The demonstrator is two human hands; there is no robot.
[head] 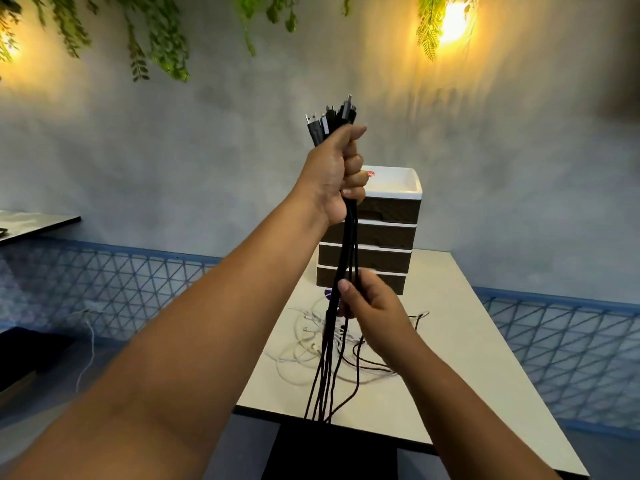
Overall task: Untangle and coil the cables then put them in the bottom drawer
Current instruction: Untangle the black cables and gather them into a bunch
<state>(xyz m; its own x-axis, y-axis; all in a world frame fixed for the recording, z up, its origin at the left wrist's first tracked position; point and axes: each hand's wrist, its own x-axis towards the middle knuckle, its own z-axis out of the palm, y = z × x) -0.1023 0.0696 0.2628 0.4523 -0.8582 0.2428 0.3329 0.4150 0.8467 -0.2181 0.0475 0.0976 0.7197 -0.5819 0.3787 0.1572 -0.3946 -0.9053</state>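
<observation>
My left hand (337,174) is raised high and shut on a bundle of several black cables (344,258), their plugs sticking up above the fist. The strands hang straight down past the table's front edge. Lower down, my right hand (372,303) pinches the same hanging strands between thumb and fingers. Behind the cables stands a small drawer unit (384,233) with dark drawer fronts and a white top; its bottom drawer (396,282) is closed. A loose tangle of white cables (304,341) lies on the table beneath my hands, with a thin black cable (367,362) mixed in.
The white table (450,341) is narrow, with its front edge close to me. A blue lattice railing (554,341) runs behind it on both sides. Another tabletop (31,223) shows at far left. A thin white cord (91,344) hangs at the left railing.
</observation>
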